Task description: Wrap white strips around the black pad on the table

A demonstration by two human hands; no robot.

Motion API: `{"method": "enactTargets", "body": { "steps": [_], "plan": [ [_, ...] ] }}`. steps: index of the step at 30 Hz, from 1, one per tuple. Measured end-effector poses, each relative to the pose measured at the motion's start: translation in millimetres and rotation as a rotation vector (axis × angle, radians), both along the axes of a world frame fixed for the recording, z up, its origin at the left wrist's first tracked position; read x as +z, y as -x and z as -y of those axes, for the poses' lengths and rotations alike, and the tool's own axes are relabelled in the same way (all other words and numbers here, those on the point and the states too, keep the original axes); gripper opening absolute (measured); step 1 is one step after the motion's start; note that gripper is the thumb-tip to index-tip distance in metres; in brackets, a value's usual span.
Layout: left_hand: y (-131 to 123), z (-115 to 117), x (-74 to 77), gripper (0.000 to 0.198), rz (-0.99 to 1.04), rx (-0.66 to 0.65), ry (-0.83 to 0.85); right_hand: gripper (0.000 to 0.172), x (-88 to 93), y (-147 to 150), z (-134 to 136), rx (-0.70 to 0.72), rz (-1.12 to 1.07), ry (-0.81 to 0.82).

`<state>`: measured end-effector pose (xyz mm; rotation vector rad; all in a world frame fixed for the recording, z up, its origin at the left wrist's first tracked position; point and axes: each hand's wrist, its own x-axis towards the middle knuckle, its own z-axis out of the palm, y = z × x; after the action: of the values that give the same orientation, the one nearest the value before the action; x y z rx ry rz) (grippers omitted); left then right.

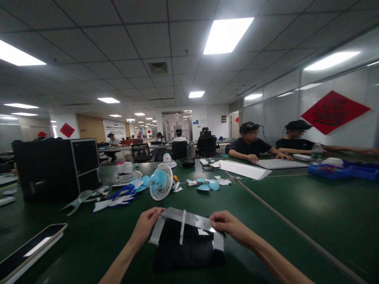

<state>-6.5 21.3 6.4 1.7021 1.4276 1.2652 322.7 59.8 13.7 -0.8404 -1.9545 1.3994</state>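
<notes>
A flat black panel (195, 240) is in front of me at the bottom middle. A silvery-grey band (189, 217) runs along its far edge, with shorter grey pieces at both sides and a narrow pale strip (182, 228) across it. My left hand (147, 224) pinches the far left corner between thumb and fingers. At the far right corner, my right hand (229, 225) grips the band with thumb and curled fingers. A dark area lies below the panel; whether its near edge touches the table cannot be made out.
On the green table (278, 252) lie a phone (32, 246), a small fan (161, 181), blue-and-white gloves (118, 197) and blue fan blades (209, 184). A black computer case (56, 169) stands left. Blue trays (328, 171) and two people are at right.
</notes>
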Motion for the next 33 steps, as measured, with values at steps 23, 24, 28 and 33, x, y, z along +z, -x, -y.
{"method": "enactTargets", "body": {
  "steps": [23, 24, 28, 33],
  "plan": [
    [-13.9, 11.7, -14.7, 0.03, -0.274, -0.27, 0.442, 0.008, -16.4, -2.8, -7.2, -0.058, 0.454, -0.038],
    [-13.8, 11.2, -15.6, 0.029, -0.31, -0.26, 0.434, 0.009, -19.5, -1.6, -8.6, -0.068, 0.479, -0.071],
    [-13.3, 12.1, -14.4, 0.026, -0.434, -0.242, 0.391, 0.016, -26.2, 0.2, -11.8, -0.11, 0.559, -0.136],
    [-14.4, 12.8, -13.5, 0.025, -0.532, -0.228, 0.376, 0.017, -26.0, 1.9, -9.9, -0.144, 0.581, -0.158]
  ]
}}
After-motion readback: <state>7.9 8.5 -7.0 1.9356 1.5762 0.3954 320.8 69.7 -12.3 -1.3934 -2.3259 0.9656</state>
